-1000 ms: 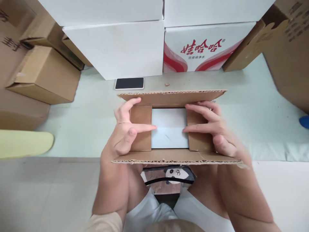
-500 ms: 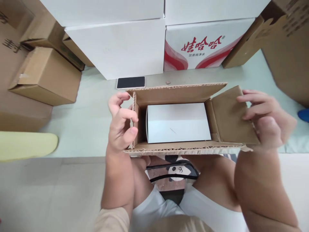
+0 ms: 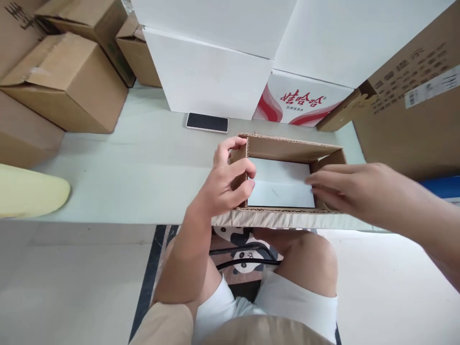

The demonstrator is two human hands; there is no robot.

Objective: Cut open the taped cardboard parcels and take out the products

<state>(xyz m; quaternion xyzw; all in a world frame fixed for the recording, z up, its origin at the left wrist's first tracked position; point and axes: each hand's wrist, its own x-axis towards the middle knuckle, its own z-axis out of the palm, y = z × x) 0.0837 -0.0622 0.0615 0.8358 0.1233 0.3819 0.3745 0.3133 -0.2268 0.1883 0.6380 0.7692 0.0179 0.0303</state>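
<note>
An open cardboard box (image 3: 287, 147) sits at the table's front edge, its cut rim showing corrugation. Inside lies a plain white box (image 3: 280, 184) with a tiny line of print on top. My left hand (image 3: 232, 179) is closed around the left end wall of the cardboard box, fingertips over its rim. Over the right end reaches my right hand (image 3: 345, 184), with its fingers drawn together and their tips at the right end of the white box. Slight blur and the hand itself hide whether anything is between those fingers.
A phone (image 3: 207, 122) lies behind the cardboard box. Stacked white cartons (image 3: 212, 72) and a red-printed carton (image 3: 298, 100) stand at the back. Brown cartons (image 3: 93, 86) fill the left, with a large brown carton (image 3: 406, 115) at right. A pale yellow object (image 3: 32, 191) lies front left.
My right hand has left the right flap and moved inward to the white box's right end. My left hand stays on the left wall. The view has shifted, and the flap no longer shows.
</note>
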